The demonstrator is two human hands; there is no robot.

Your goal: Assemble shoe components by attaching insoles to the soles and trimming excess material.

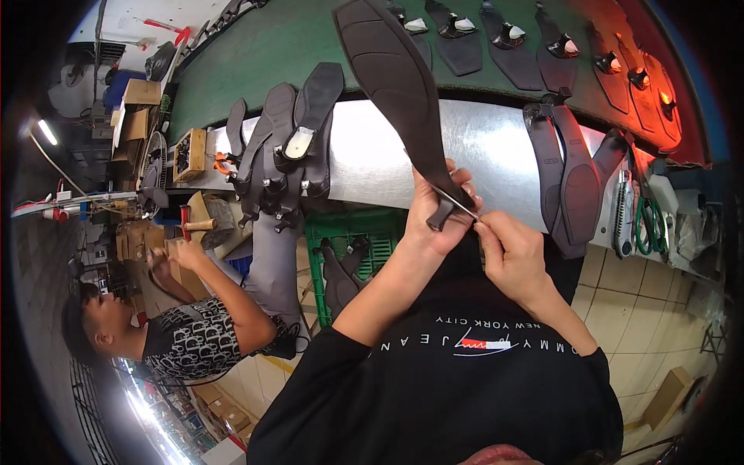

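A dark shoe sole (pixel 395 85) is held by its narrow heel end, its long body rising away from the fingers over the metal tabletop (pixel 364 147). The heel end is grasped by the left hand (pixel 426 235), thumb side to fingertips wrapped around it, presumably so that the small heel (pixel 440 216) is kept steady and facing the wearer. Just to the right, the fingers of the right hand (pixel 514 257) are pinched at the end of a thin pale strip (pixel 459 203) lying across the heel end; whether it is a blade or a trim cannot be told. Soles are heaped left of the left fingers (pixel 275 116) and others are stacked to the right of the right fingers (pixel 580 170), probably for short reaches. Farther right, green-handled scissors (pixel 649 221) and a utility knife (pixel 622 211) are placed, seemingly for easy pick-up. Below and left of the left fingers, a green crate (pixel 364 218) is set.
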